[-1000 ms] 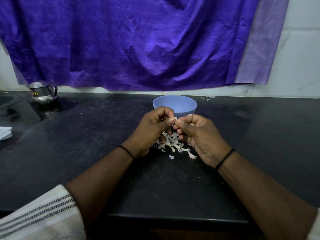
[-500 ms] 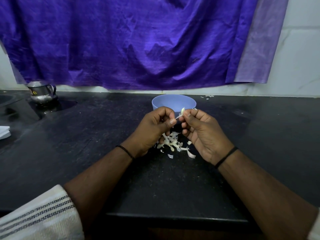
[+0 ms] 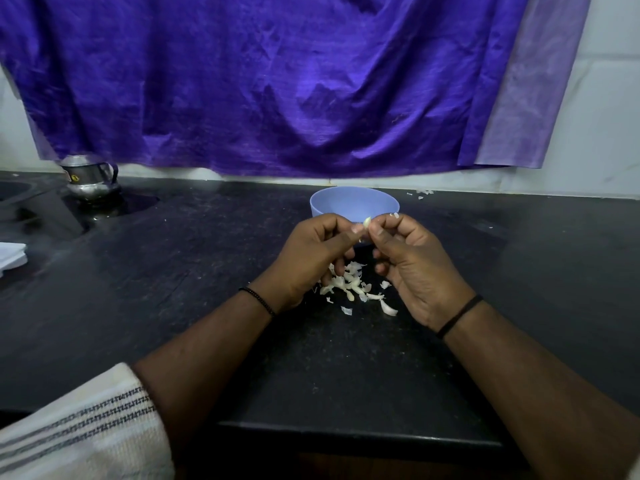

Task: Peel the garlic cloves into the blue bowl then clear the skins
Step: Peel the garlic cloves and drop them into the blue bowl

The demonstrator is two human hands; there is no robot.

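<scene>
1. Peeling is the step in hand, seen from the head camera: the left hand (image 3: pixel 311 258) and the right hand (image 3: pixel 408 261) meet just in front of the blue bowl (image 3: pixel 353 202), fingers of both curled and pinching one small pale garlic clove (image 3: pixel 367 221) between thumb and fingertips.
2. The clove sits at the tips of both hands, held above the counter (image 3: pixel 173 306) and just before the bowl's near rim. How much skin clings to it is too small to tell.
3. A small white scrap (image 3: pixel 394 215) lies on a right-hand finger; it looks like a flake of skin.
4. Below the hands a heap of skins (image 3: pixel 353 285) lies on the dark counter, with a few flakes strewn towards the person.
5. Judged from this, the task is part-way: skins have piled up and none are cleared. What lies inside the bowl is hidden by its wall.
6. The next move probably calls for stripping the last skin, then a short reach forward to drop the bare clove over the rim.
7. Around: a purple cloth (image 3: pixel 277 81) hangs behind, a steel jug (image 3: pixel 90 178) stands far left, a white folded thing (image 3: pixel 12 256) lies at the left edge, and stray flakes (image 3: pixel 420 194) rest behind the bowl to its right.
8. Nothing stands between hands and bowl; the light skins could scatter when swept.
</scene>
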